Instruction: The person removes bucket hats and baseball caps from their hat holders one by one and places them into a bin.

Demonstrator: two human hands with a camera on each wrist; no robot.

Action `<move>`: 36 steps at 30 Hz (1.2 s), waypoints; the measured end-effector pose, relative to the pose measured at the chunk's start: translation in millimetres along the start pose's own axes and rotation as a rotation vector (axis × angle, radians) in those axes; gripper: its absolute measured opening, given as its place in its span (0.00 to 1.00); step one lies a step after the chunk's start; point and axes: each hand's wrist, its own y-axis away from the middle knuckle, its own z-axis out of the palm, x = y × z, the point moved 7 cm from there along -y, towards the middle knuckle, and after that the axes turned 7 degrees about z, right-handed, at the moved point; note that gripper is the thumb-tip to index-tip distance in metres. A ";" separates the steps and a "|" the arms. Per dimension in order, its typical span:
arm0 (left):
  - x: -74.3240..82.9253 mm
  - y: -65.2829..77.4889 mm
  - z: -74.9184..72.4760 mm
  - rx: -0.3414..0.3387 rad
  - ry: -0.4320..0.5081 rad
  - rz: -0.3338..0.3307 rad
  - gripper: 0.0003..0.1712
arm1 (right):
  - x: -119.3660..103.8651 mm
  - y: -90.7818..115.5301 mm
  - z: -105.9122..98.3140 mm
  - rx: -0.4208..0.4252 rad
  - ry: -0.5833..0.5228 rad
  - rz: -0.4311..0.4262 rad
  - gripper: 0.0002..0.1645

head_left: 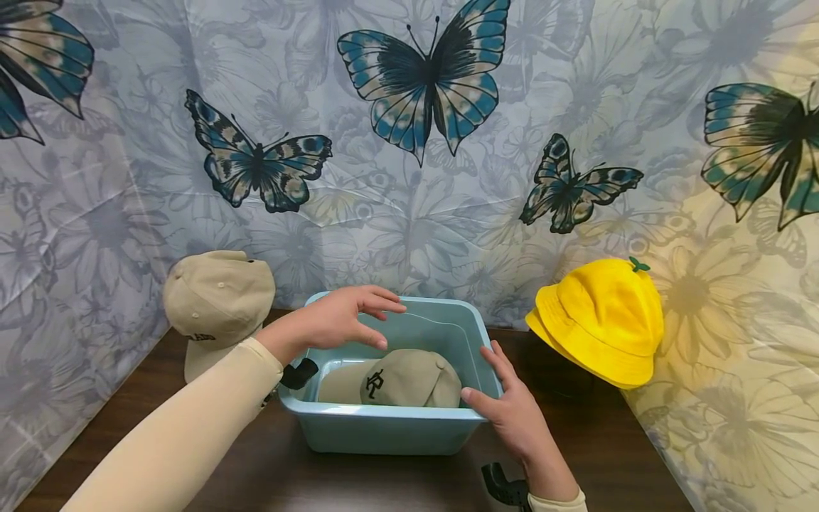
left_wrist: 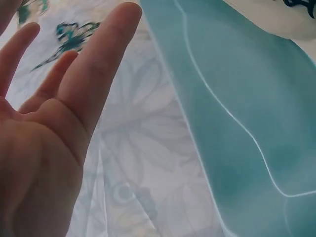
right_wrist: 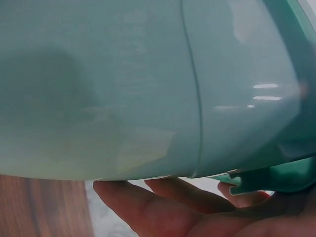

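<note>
A light blue plastic bin [head_left: 384,434] stands on the dark wooden table. Inside it lies a beige baseball cap [head_left: 409,380] with dark lettering, its brim toward the left. Over the bin's left part, my left hand [head_left: 335,320] hovers with fingers extended and nothing held; the left wrist view shows its spread fingers [left_wrist: 94,74] beside the bin wall. My right hand [head_left: 512,402] holds the bin's right rim near the front corner, thumb at the inner edge. Fingers [right_wrist: 143,205] of that hand lie along the wall's outside in the right wrist view.
Another beige cap [head_left: 220,302] sits raised at the back left of the table [head_left: 243,462]. At the back right is a yellow bucket hat [head_left: 601,320] with a small green sprout on top. A butterfly-patterned cloth [head_left: 409,213] hangs close behind the bin and along both sides.
</note>
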 end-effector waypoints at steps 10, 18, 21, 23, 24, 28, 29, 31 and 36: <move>-0.1 50.8 -31.0 0.135 0.182 0.074 0.44 | -1.5 -0.2 -0.1 0.000 0.020 -0.006 0.51; -0.6 91.9 -57.5 0.248 0.258 0.073 0.46 | 0.5 0.7 -0.2 -0.002 0.008 0.006 0.51; 0.6 108.7 -71.0 0.295 0.250 0.090 0.48 | 0.1 0.4 -0.2 0.001 0.010 0.006 0.51; 1.0 120.4 -80.6 0.323 0.212 0.106 0.49 | 0.2 0.6 -0.4 0.003 0.016 0.008 0.51; 1.3 126.4 -85.5 0.337 0.190 0.117 0.49 | 0.2 0.6 -0.5 0.004 0.017 0.008 0.51; -2.5 149.7 -103.6 0.386 0.138 0.132 0.50 | 0.1 0.4 -0.8 0.006 0.024 0.009 0.51; -4.5 155.2 -107.5 0.395 0.140 0.131 0.50 | 0.1 0.3 -0.7 0.007 0.024 0.008 0.51; -9.6 165.7 -114.3 0.418 0.163 0.118 0.50 | 0.2 0.1 -0.7 0.008 0.026 0.006 0.51; -24.1 189.3 -127.4 0.455 0.303 0.153 0.48 | 0.3 -0.4 -0.6 0.007 0.026 -0.001 0.51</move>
